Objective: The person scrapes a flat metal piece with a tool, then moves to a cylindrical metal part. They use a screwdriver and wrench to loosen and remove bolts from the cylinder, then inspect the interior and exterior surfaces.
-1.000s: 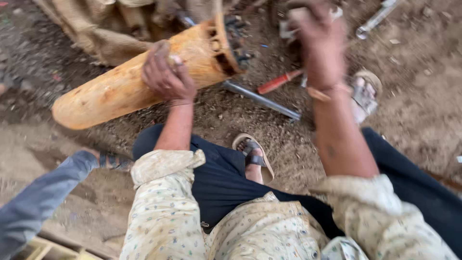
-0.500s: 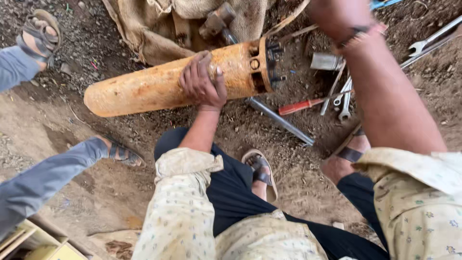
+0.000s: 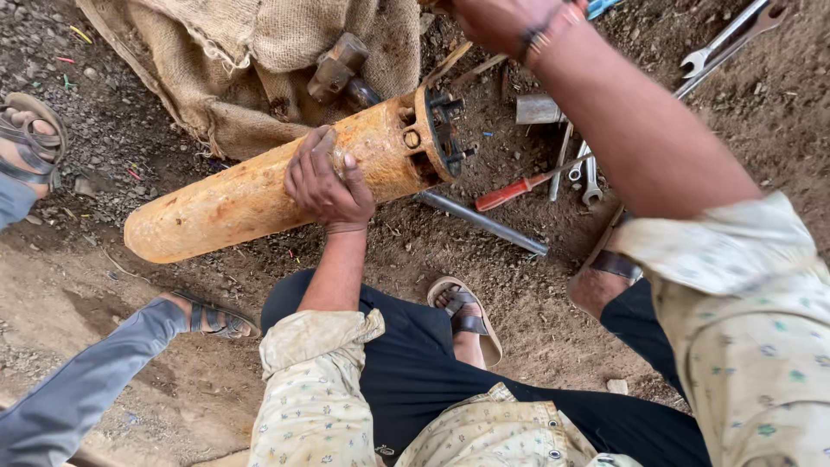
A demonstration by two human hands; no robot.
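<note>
A long rusty orange cylinder (image 3: 233,203) lies on the dirt, its flanged end with bolts (image 3: 441,130) pointing right. My left hand (image 3: 327,183) lies over the cylinder near that end, fingers curled down on it. My right hand (image 3: 497,19) is raised at the top edge of the view, above the flanged end. It is partly cut off, so what it holds is hidden. My own sandalled foot (image 3: 465,313) rests on the ground below the cylinder.
A burlap sack (image 3: 259,52) with a hammer head (image 3: 335,67) on it lies behind the cylinder. A steel rod (image 3: 481,223), a red-handled screwdriver (image 3: 517,191) and spanners (image 3: 590,173) lie to the right. Another person's jeans leg (image 3: 69,402) and sandal (image 3: 213,319) are at the left.
My right hand has risen to the top edge of the view and my forearm now crosses the upper right. My left hand has stayed on the cylinder.
</note>
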